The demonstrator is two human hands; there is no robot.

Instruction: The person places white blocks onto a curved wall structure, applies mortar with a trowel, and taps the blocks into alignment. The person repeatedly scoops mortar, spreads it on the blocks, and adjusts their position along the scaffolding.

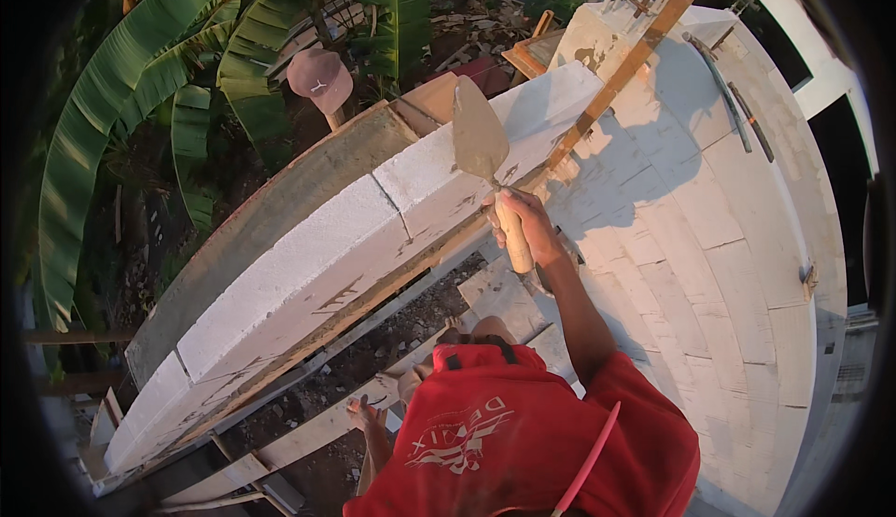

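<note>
The trowel (480, 136) is in the right hand (532, 226), and this hand has its fingers closed around the wooden handle (516, 235), so the grip is grasping and not released. From the grip, the blade lies forward and a little to the left, in front of the white block wall (313, 254) as the camera looks down. The long axis of the tool goes across the wall and not along it: the butt of the handle is on the person's side, outside the near edge, while the tip of the blade reaches, in this view, past the far edge, toward the brown board (427, 104) behind. Along the wall, the blade stands to the right of the open joint (390, 196) between two blocks, and to the left of the right end, where the slanting timber (635, 64) passes. Whether the blade touches the top of the block or hangs above it, I cannot tell. The right hand is clearly the nearer one to this part. The left hand (367, 416) is well apart, low beside the plank (303, 442), with its fingers loosely parted and nothing seen in it.
</note>
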